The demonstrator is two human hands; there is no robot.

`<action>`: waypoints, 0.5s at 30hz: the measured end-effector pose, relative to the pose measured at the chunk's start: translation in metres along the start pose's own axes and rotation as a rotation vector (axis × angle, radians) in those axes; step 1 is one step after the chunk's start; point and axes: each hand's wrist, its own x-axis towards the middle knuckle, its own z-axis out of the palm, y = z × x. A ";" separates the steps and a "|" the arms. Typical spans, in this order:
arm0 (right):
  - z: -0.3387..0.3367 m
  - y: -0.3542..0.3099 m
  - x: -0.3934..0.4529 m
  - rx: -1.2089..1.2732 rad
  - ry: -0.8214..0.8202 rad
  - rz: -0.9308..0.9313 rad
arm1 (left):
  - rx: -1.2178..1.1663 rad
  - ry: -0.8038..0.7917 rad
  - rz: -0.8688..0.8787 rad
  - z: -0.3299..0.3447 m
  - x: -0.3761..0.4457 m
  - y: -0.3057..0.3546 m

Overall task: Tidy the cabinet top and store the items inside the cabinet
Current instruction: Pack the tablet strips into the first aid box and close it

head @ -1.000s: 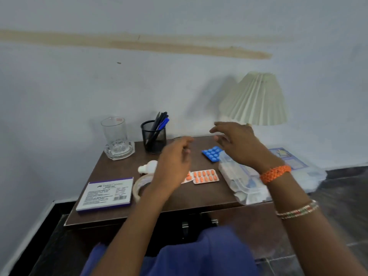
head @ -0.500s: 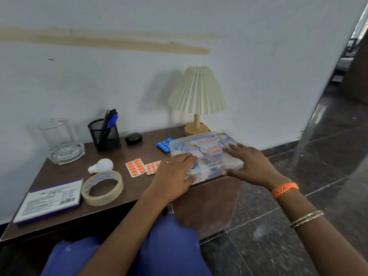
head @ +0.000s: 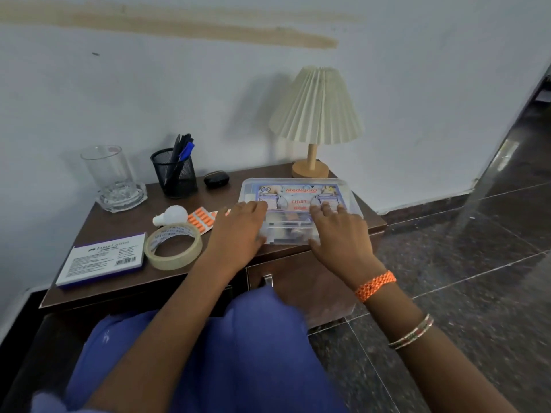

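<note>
Resting on the right half of the brown cabinet top (head: pixel 125 225), a clear plastic first-aid box (head: pixel 298 204) is pressed by both hands; its lid carries a blue-and-white printed label with red lettering, and small packets show dimly through the near wall. The left hand (head: pixel 238 234) lies on the box's near left corner with its fingers laid fairly flat over the lid and the thumb down the front edge; the right hand (head: pixel 340 234) is spread on the near right part of the lid, fingers straight — nothing is curled round by either hand. An orange woven band (head: pixel 376 285) and two thin bangles (head: pixel 413 332) are worn on the right forearm; blue clothing (head: pixel 253 338) fills the nearest part of the view.

On the left half, from near to far, one of each is counted: a flat white-and-purple carton (head: pixel 103 259) at the front corner; a roll of clear tape (head: pixel 173 245) lying flat just beside it; a white bulb (head: pixel 171 215); a strip of orange tablets (head: pixel 200 219), with a second strip mostly hidden by the left hand; a small black case (head: pixel 216 178); a black mesh pen holder (head: pixel 174 174) with several dark pens and a blue one; a glass tumbler (head: pixel 107 168) standing in a glass ashtray (head: pixel 122 198). At the back right — behind the box — one lamp (head: pixel 316 114) with a pleated cream shade stands on a wooden base.
</note>
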 end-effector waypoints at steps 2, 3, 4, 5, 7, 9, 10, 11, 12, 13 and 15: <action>-0.005 0.005 0.001 -0.083 -0.036 -0.053 | 0.068 0.014 0.020 0.002 0.000 0.005; -0.007 0.007 0.002 -0.111 -0.050 -0.074 | 0.092 0.014 0.023 0.002 0.001 0.007; -0.009 0.007 0.003 -0.133 -0.059 -0.091 | 0.106 0.009 0.017 0.002 0.001 0.009; -0.010 0.006 0.004 -0.149 -0.068 -0.103 | 0.117 -0.004 0.006 0.003 0.002 0.012; -0.011 0.004 0.005 -0.165 -0.087 -0.109 | 0.139 -0.043 -0.017 0.002 0.003 0.016; -0.012 0.003 0.005 -0.171 -0.098 -0.105 | 0.150 -0.080 -0.032 0.001 0.004 0.020; -0.012 0.003 0.004 -0.173 -0.096 -0.104 | 0.145 -0.096 -0.038 0.000 0.005 0.021; -0.013 0.002 0.003 -0.171 -0.095 -0.102 | 0.137 -0.109 -0.042 -0.001 0.006 0.022; -0.013 0.002 0.003 -0.168 -0.098 -0.097 | 0.127 -0.122 -0.046 -0.002 0.006 0.022; -0.014 0.001 0.002 -0.164 -0.106 -0.090 | 0.116 -0.134 -0.051 -0.002 0.007 0.022; -0.016 -0.001 -0.001 -0.163 -0.127 -0.082 | 0.094 -0.148 -0.059 -0.004 0.009 0.022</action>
